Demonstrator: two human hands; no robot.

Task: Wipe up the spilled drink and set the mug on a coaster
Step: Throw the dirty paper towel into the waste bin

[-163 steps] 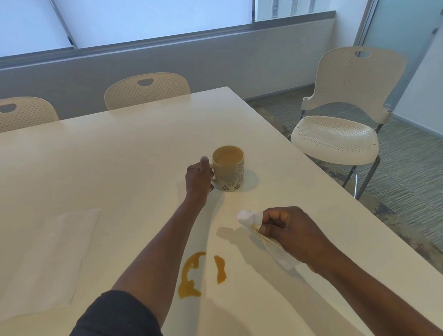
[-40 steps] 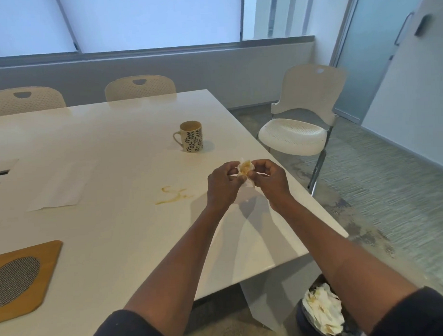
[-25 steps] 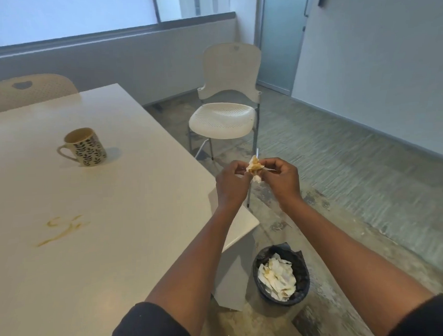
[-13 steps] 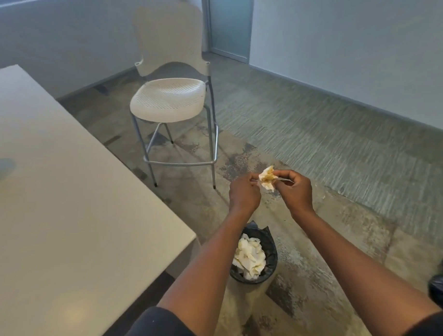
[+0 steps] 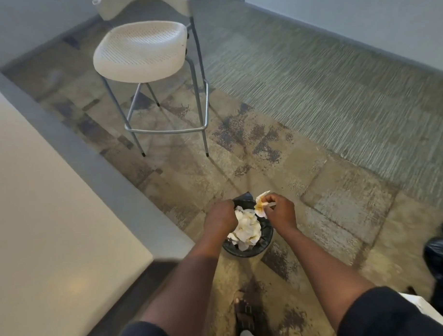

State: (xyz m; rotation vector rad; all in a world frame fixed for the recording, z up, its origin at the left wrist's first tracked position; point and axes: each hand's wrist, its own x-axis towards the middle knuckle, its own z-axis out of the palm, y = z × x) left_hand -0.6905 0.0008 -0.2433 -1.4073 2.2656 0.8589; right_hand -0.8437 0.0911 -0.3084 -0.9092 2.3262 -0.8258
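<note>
My right hand (image 5: 278, 212) pinches a crumpled white tissue (image 5: 261, 204) stained orange-brown, just above a small black-lined waste bin (image 5: 267, 238) on the floor. My left hand (image 5: 220, 217) hovers over the bin's left rim, a small gap away from the tissue, with its fingers loosely curled downward and nothing visible in them. The bin holds several crumpled white tissues (image 5: 245, 228). The mug, the spill and the coaster are out of view.
The white table (image 5: 41, 212) fills the left side, its corner close to my left forearm. A white perforated chair (image 5: 141, 50) on metal legs stands on the carpet beyond the bin. Black bags (image 5: 442, 255) lie at the right edge.
My view swung from the table down to the floor. Both hands dropped with the stained tissue to just above the bin, and my left hand came off the tissue.
</note>
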